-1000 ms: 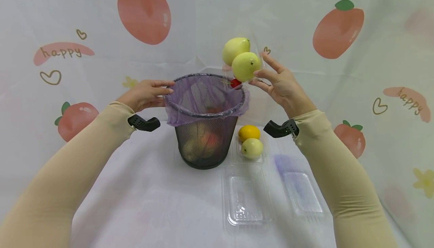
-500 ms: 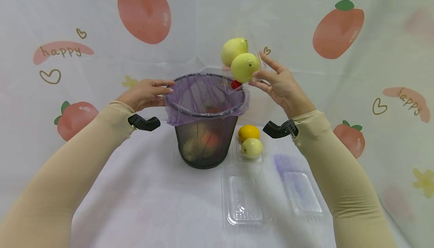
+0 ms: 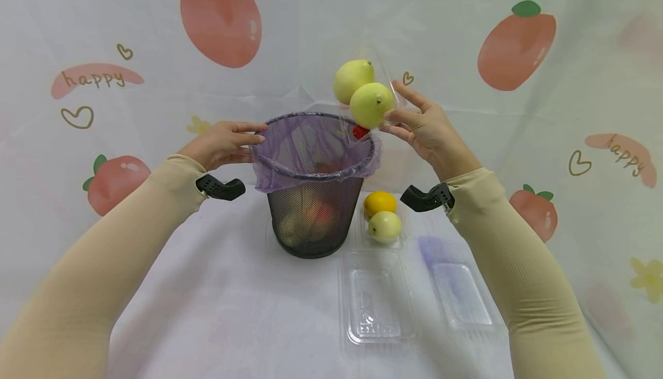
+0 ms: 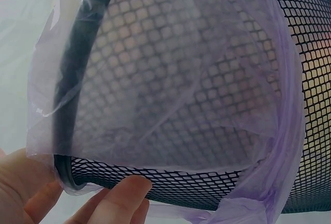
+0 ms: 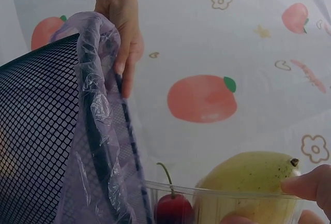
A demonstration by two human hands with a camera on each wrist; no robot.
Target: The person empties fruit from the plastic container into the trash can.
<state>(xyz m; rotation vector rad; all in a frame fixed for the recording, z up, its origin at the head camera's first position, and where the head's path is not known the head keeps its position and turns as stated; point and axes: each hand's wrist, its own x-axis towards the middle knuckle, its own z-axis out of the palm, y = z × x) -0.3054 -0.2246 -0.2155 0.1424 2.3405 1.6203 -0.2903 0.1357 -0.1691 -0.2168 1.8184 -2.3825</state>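
My left hand [image 3: 220,144] grips the left rim of a black mesh wastebasket [image 3: 311,218]. A purple plastic bag [image 3: 285,180] lines it and folds over its rim. In the left wrist view, fingers lie on both sides of the rim. My right hand [image 3: 432,129] holds a tilted clear plastic box [image 5: 207,190] above the basket's right rim, thumb against a fruit in it. In the box are two yellow-green fruits [image 3: 372,106], kind uncertain, and a red cherry [image 5: 173,208] with a stem. Blurred red and yellowish fruit [image 3: 321,215] shows through the mesh.
Right of the basket, another clear box holds a yellow lemon-like fruit [image 3: 380,203] and a pale green round fruit [image 3: 385,226]. Nearer stands an empty clear box [image 3: 375,304]. A further clear tray [image 3: 463,295] lies by my right forearm. A fruit-printed cloth [image 3: 331,11] hangs behind.
My right hand has moved the box slightly left and down, tilting it more toward the wastebasket, and its fruits have shifted with it. My left hand stays on the rim.
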